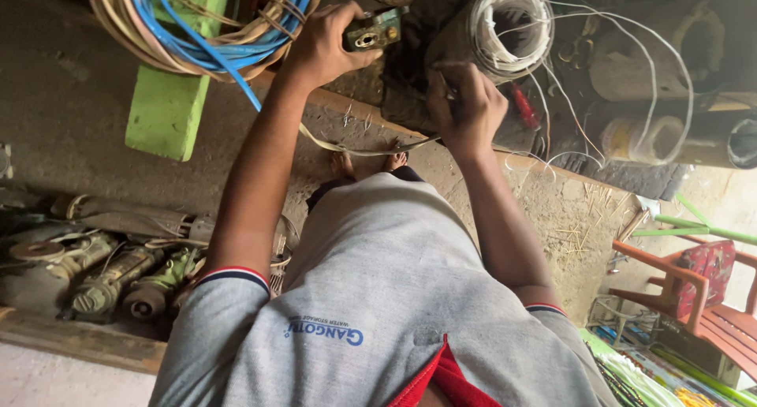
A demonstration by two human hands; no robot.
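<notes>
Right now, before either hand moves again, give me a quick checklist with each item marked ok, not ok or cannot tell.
1. Left hand has a firm hold on the small metal part: ok, fingers wrap it.
2. Right hand holds a thin tool or wire end: cannot tell, the closed fist hides it.
3. White wire runs free from the coil: not ok, loose loops trail over the clutter at right.
4. Flat strip below the hands lies clear of the bare feet: not ok, it crosses just above them.
5. Blue cable bundle is clear of the left hand: ok, it hangs beside the forearm.
</notes>
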